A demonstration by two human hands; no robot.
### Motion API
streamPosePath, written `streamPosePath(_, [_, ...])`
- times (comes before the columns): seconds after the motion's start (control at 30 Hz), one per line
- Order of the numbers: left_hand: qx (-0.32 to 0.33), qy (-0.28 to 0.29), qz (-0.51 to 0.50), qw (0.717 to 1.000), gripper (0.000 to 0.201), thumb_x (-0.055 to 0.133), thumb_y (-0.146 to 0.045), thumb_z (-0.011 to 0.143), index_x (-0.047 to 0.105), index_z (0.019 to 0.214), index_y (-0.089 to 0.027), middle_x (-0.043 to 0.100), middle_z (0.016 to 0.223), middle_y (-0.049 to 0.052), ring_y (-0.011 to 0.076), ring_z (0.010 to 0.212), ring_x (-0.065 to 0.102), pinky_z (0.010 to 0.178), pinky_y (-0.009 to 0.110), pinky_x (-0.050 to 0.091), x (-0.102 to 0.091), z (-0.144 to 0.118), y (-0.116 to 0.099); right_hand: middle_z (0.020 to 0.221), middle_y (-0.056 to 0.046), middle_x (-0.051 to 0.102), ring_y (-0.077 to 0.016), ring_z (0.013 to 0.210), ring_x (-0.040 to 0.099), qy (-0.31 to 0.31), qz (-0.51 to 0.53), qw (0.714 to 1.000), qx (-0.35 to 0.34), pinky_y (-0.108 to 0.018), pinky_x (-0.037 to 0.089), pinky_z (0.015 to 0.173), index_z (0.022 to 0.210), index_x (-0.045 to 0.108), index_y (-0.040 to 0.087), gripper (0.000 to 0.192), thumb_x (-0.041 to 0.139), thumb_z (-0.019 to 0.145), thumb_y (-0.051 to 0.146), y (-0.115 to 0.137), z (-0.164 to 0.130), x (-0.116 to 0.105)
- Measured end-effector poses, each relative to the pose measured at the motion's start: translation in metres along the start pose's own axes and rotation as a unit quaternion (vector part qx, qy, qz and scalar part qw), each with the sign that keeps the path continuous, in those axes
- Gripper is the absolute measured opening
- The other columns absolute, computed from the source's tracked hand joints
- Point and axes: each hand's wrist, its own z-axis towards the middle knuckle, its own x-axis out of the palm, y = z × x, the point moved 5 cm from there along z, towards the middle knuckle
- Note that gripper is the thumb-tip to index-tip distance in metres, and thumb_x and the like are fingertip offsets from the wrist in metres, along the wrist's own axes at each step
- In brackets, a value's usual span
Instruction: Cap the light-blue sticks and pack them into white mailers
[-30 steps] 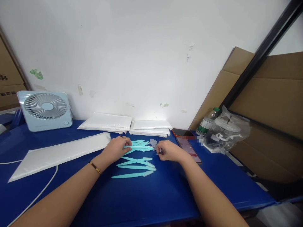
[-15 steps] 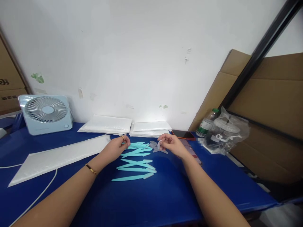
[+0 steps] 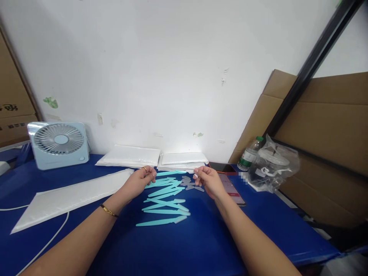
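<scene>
Plainly, in the head view, the person's left hand point(image 3: 145, 179) has its grip pinched around one end of a slim turquoise razor point(image 3: 171, 173), which points across toward the right hand point(image 3: 209, 180) at the far side of the scattered group, just in front of the right-hand stack of white padded mailers point(image 3: 184, 158). The right hand's thumb and forefinger pinch a small whitish piece point(image 3: 196, 176), mostly hidden by the fingers, and the two hands are apart. Between and below them, more turquoise razors point(image 3: 162, 211) lie loosely in a column on the blue bench point(image 3: 172, 251), several crossing one another, their pale ends mostly to the right. Small greyish translucent pieces point(image 3: 199, 188) lie clustered beside those ends, near the right hand. A lit phone point(image 3: 232, 189) rests right of that hand, with an orange-edged phone point(image 3: 222, 168) behind it; farther right stand a green-capped bottle point(image 3: 247, 158) and a bagged cup point(image 3: 271, 166). Over on the left are a long white padded sleeve point(image 3: 77, 195) and a pale blue fan point(image 3: 60, 143).
</scene>
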Motion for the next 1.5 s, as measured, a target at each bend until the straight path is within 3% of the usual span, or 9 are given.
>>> streamPosePath(0.27, [0.003, 0.016, 0.000, 1.000, 0.026, 0.048, -0.044, 0.077, 0.050, 0.080, -0.018, 0.056, 0.068, -0.001, 0.0123, 0.062, 0.046, 0.063, 0.026, 0.038, 0.007, -0.003, -0.006, 0.061, -0.001, 0.063, -0.0085, 0.043, 0.056, 0.030, -0.013, 0.999, 0.022, -0.018, 0.036, 0.040, 0.070, 0.056, 0.014, 0.028, 0.070, 0.068, 0.039, -0.006, -0.003, 0.013])
streamPosePath(0.43, [-0.015, 0.107, 0.070, 0.992, 0.027, 0.050, -0.044, 0.074, 0.054, 0.079, -0.018, 0.061, 0.069, 0.001, 0.0144, 0.064, 0.051, 0.061, 0.025, 0.039, 0.018, -0.009, -0.008, 0.062, -0.001, 0.064, -0.0085, 0.044, 0.056, 0.104, -0.116, 0.987, 0.035, -0.017, 0.035, 0.040, 0.070, 0.058, 0.014, 0.032, 0.067, 0.069, 0.044, -0.002, -0.008, 0.017])
streamPosePath(0.57, [0.002, 0.152, 0.212, 0.965, 0.026, 0.054, -0.045, 0.071, 0.062, 0.072, -0.020, 0.060, 0.067, 0.000, 0.0147, 0.062, 0.051, 0.056, 0.024, 0.036, 0.023, -0.015, -0.006, 0.060, -0.001, 0.063, -0.0080, 0.043, 0.052, 0.180, -0.275, 0.943, 0.061, -0.019, 0.036, 0.042, 0.073, 0.064, 0.013, 0.032, 0.064, 0.070, 0.045, 0.007, -0.009, 0.001])
streamPosePath(0.77, [0.069, 0.115, 0.358, 0.924, 0.021, 0.050, -0.039, 0.077, 0.065, 0.076, -0.025, 0.065, 0.080, 0.000, 0.0168, 0.074, 0.057, 0.063, 0.025, 0.036, 0.030, -0.015, -0.010, 0.067, -0.001, 0.065, -0.0122, 0.058, 0.057, 0.074, -0.546, 0.834, 0.015, -0.021, 0.039, 0.052, 0.074, 0.069, 0.018, 0.016, 0.068, 0.063, 0.029, 0.020, -0.002, -0.039])
streamPosePath(1.0, [0.123, 0.094, 0.425, 0.892, 0.017, 0.054, -0.037, 0.076, 0.066, 0.075, -0.025, 0.068, 0.078, 0.000, 0.0181, 0.074, 0.058, 0.066, 0.029, 0.033, 0.038, -0.012, -0.009, 0.065, -0.002, 0.063, -0.0118, 0.057, 0.054, 0.151, -0.617, 0.772, -0.005, -0.020, 0.035, 0.050, 0.066, 0.066, 0.017, 0.011, 0.059, 0.060, 0.012, 0.000, -0.006, -0.020])
streamPosePath(1.13, [0.163, 0.074, 0.446, 0.877, 0.023, 0.047, -0.030, 0.079, 0.064, 0.066, -0.021, 0.065, 0.064, 0.002, 0.0169, 0.065, 0.056, 0.063, 0.030, 0.031, 0.040, -0.015, -0.017, 0.066, 0.001, 0.060, -0.0098, 0.053, 0.052, 0.156, -0.588, 0.794, -0.022, -0.018, 0.033, 0.047, 0.085, 0.065, 0.020, 0.029, 0.059, 0.058, 0.010, -0.002, -0.007, -0.016])
streamPosePath(1.3, [0.172, 0.068, 0.474, 0.861, 0.025, 0.045, -0.027, 0.079, 0.062, 0.064, -0.020, 0.062, 0.061, 0.004, 0.0165, 0.062, 0.055, 0.062, 0.029, 0.030, 0.041, -0.016, -0.019, 0.063, -0.001, 0.062, -0.0098, 0.046, 0.057, 0.223, -0.440, 0.865, 0.097, -0.018, 0.041, 0.044, 0.082, 0.064, 0.015, 0.016, 0.054, 0.070, 0.017, -0.014, -0.012, -0.021])
streamPosePath(1.4, [0.181, 0.079, 0.466, 0.863, 0.026, 0.043, -0.028, 0.081, 0.062, 0.064, -0.020, 0.062, 0.060, 0.003, 0.0160, 0.061, 0.055, 0.062, 0.029, 0.030, 0.041, -0.016, -0.017, 0.067, -0.002, 0.065, -0.0106, 0.048, 0.058, 0.243, -0.432, 0.862, 0.111, -0.020, 0.044, 0.046, 0.084, 0.065, 0.016, 0.017, 0.055, 0.071, 0.018, -0.013, -0.013, -0.022])
streamPosePath(1.5, [0.186, 0.090, 0.450, 0.869, 0.027, 0.043, -0.027, 0.082, 0.061, 0.062, -0.020, 0.063, 0.059, 0.002, 0.0152, 0.060, 0.055, 0.062, 0.029, 0.029, 0.040, -0.017, -0.017, 0.076, -0.003, 0.065, -0.0119, 0.061, 0.059, 0.216, -0.501, 0.838, 0.013, -0.022, 0.046, 0.056, 0.074, 0.069, 0.018, 0.010, 0.063, 0.067, 0.021, -0.003, -0.009, -0.022])
